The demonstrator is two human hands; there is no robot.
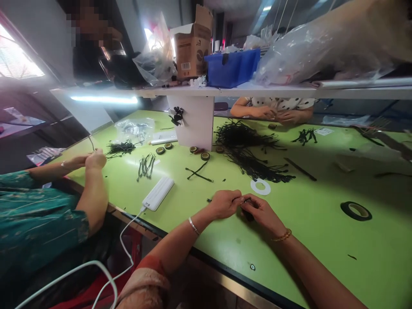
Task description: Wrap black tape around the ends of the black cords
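Note:
My left hand [224, 203] and my right hand [262, 212] meet over the green table [322, 240], fingers pinched together around a small dark piece [247, 201] that looks like a thin black wire or tie. A short dark end sticks out left of my left hand. Beneath my right hand something black [249, 216] shows, too hidden to name. A white flat ring [260, 186] lies just beyond my hands. A large heap of black wires [249, 148] spreads farther back.
A white power bank [158, 193] with a cable lies to my left. A black tape roll [355, 210] sits at right. A person in teal at left works with both hands [92, 159]. Another person's hands [277, 114] rest across the table, under a shelf holding a blue bin [231, 68] and a cardboard box [192, 49].

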